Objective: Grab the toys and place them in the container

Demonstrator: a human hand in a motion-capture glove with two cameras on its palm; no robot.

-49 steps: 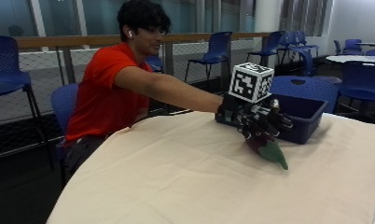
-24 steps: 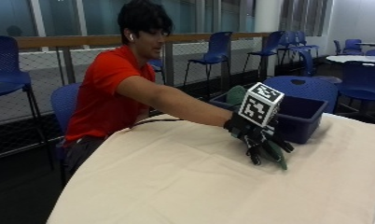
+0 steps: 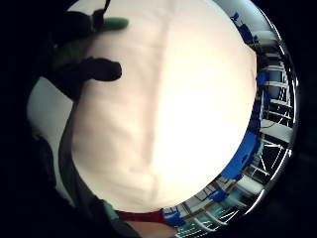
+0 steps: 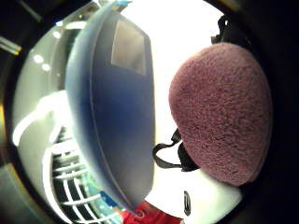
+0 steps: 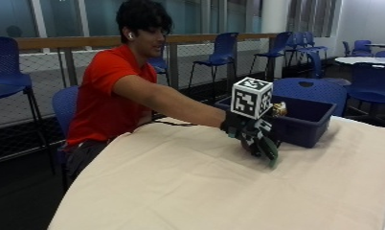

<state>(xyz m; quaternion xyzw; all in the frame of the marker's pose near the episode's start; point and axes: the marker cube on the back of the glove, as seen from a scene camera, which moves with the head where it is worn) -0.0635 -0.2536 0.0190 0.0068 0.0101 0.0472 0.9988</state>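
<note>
One gloved right hand (image 5: 253,136) closes its grip on a green toy (image 5: 269,153) just beside the blue container (image 5: 307,127) on the cloth-covered desk (image 5: 180,187), seen from across the room. From the little-finger side, black fingers (image 3: 91,72) curl round the green toy (image 3: 74,49) above the cloth. From the thumb side, a fuzzy maroon part (image 4: 222,112) sits close to the palm, the container's wall (image 4: 117,121) alongside. Best, probably, to lift clear of the rim before letting go.

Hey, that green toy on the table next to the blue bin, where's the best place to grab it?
Probably its upper body, from above. The green toy lies on the tablecloth beside the blue bin, and the gloved right hand already reaches it from above; its green end sticks out past the fingers.
</note>
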